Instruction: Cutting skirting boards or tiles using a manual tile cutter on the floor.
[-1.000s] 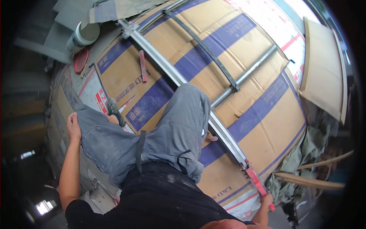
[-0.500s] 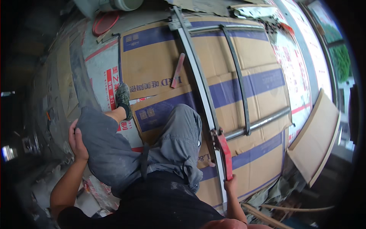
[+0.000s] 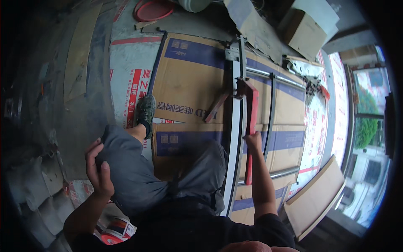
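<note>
My right hand (image 3: pixel 252 140) grips the red handle (image 3: pixel 252 107) of a slider on a long manual tile cutter. Its carriage (image 3: pixel 241 84) sits toward the far end of the metal rail (image 3: pixel 231 176), beside a black and steel side frame (image 3: pixel 273 96). A loose reddish bar (image 3: pixel 215 108) lies left of the rail. The cutter rests on cardboard (image 3: pixel 189 80) with purple bands. My left hand (image 3: pixel 98 170) rests open against my grey trouser knee (image 3: pixel 119 147), its fingers slightly curved and thumb apart. My left foot (image 3: pixel 146 113) is beside the cardboard edge.
At the back are a red lid (image 3: pixel 153 9), a pale bucket (image 3: pixel 194 4), bent cardboard (image 3: pixel 245 21) and a box (image 3: pixel 306 33). Printed white sheets (image 3: pixel 121 56) cover parts of the floor. A board (image 3: pixel 319 197) lies right, near a window (image 3: pixel 367 122). A red container (image 3: pixel 119 230) is lower left.
My right hand has pushed the red-handled carriage away from me along the rail toward its far end. The view has turned, so the rail now runs nearly upright in the picture.
</note>
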The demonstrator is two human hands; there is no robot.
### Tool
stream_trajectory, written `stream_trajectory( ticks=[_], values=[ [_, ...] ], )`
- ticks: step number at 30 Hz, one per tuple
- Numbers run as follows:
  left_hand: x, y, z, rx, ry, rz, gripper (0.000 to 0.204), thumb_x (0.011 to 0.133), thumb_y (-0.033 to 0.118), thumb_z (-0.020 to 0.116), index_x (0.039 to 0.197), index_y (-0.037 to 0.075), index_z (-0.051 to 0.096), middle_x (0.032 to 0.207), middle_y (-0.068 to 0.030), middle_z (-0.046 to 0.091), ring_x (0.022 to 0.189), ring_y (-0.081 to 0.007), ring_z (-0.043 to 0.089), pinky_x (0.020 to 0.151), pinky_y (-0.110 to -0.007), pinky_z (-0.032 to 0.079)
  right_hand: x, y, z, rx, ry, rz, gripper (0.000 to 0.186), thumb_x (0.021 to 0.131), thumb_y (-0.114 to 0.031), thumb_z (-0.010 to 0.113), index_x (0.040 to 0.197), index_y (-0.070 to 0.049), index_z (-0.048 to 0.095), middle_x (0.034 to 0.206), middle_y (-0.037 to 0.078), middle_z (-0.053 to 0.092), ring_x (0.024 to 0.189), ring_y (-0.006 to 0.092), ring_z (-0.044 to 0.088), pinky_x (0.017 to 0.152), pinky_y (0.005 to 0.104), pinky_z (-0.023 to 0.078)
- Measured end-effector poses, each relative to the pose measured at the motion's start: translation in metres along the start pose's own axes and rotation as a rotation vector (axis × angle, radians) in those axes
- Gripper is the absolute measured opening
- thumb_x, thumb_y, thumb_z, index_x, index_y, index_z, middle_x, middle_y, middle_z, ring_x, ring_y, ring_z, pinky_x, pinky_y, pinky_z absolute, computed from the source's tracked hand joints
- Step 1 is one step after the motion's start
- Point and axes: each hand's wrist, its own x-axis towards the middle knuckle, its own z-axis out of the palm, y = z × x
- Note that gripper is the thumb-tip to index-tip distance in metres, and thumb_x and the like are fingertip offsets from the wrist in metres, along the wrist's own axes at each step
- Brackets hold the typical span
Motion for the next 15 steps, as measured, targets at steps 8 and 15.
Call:
stream_trajectory(
  ticks=[8, 15],
  values=[
    [0.009, 0.01, 0.008, -0.009, 0.011, 0.041, 0.036, 0.093, 0.021, 0.05, 0.119, -0.005, 0.056, 0.136, -0.0242, 0.054, 0.132, -0.0378, 0.049, 0.115, -0.051, 0.033, 0.156, -0.133, -0.022, 0.168, -0.061, -0.11, 0.022, 0.068, -0.014, 0.077, 0.067, 0.005, 0.068, 0.058, 0.005, 0.058, 0.053, 0.0156, 0.052, 0.05, 0.0422, 0.04],
    [0.004, 0.015, 0.007, 0.01, 0.009, -0.034, 0.034, 0.093, 0.02, 0.051, 0.117, -0.003, 0.056, 0.133, -0.0229, 0.055, 0.13, -0.0361, 0.05, 0.114, -0.049, 0.034, 0.167, -0.118, 0.004, 0.109, -0.059, -0.291, 0.043, 0.078, -0.028, 0.081, 0.097, 0.001, 0.056, 0.073, 0.014, 0.064, 0.058, 0.0269, 0.067, 0.048, 0.0388, 0.054]
  ],
)
